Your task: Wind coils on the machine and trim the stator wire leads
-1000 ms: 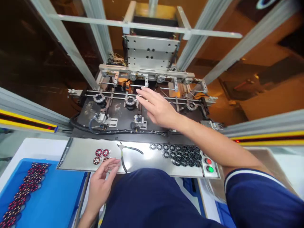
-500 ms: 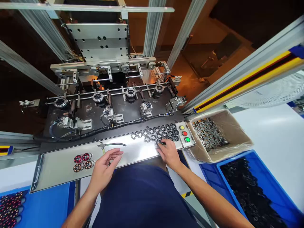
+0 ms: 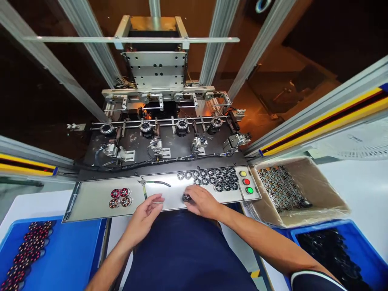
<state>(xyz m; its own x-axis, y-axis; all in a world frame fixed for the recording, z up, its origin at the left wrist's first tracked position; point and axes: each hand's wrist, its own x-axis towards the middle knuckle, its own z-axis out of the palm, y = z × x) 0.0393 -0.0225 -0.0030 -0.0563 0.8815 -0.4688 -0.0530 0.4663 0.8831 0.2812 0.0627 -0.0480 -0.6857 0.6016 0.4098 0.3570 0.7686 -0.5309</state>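
My right hand [image 3: 202, 201] is closed on a small round black spoked part [image 3: 187, 197], which looks like a motor stator core, just over the metal ledge [image 3: 172, 196]. My left hand [image 3: 148, 212] hovers at the ledge's front edge, fingers loosely curled and apart, holding nothing visible. Just beyond it lies a pair of side cutters [image 3: 154, 182] with dark and green handles. Rows of similar black spoked parts [image 3: 216, 178] lie at the ledge's right. Several round parts with red and copper-coloured windings [image 3: 120, 198] sit left of the cutters.
Behind the ledge stands a machine with several round fixtures [image 3: 182, 126]. Yellow, red and green buttons [image 3: 246, 182] are at the ledge's right end. A carton [image 3: 321, 190] of metal parts and a blue bin [image 3: 360, 238] stand right; a blue tray [image 3: 72, 250] stands left.
My right hand has left the rows of black parts and moved left towards my left hand, carrying one part. My left hand keeps its loose curl. The camera view has shifted.
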